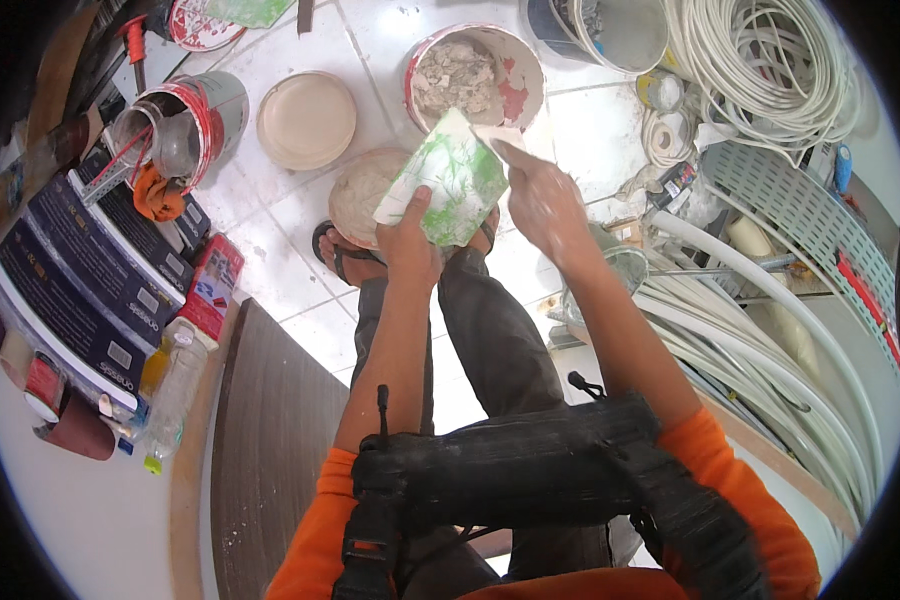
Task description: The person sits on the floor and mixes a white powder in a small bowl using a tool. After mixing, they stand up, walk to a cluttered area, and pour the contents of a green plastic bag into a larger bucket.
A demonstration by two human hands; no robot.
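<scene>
My left hand (410, 242) grips a flat white panel streaked with green (448, 180) by its near edge, thumb on top. My right hand (550, 210), slightly blurred, is closed on a flat pale blade-like piece (500, 136) at the panel's right corner; its handle, if any, is hidden. Just beyond the panel stands a bucket (417, 45) partly filled with lumpy beige-grey paste (457, 78). Partly under the panel, a round plaster-smeared lid or tub (355, 200) sits by my left foot.
A round beige lid (307, 120) lies on the white tile floor. At left stand a bucket with red cord (225, 105), dark boxes (80, 275) and a clear bottle (175, 385). White cable coils (760, 60), pipes (800, 370) and a perforated green tray (810, 215) crowd the right.
</scene>
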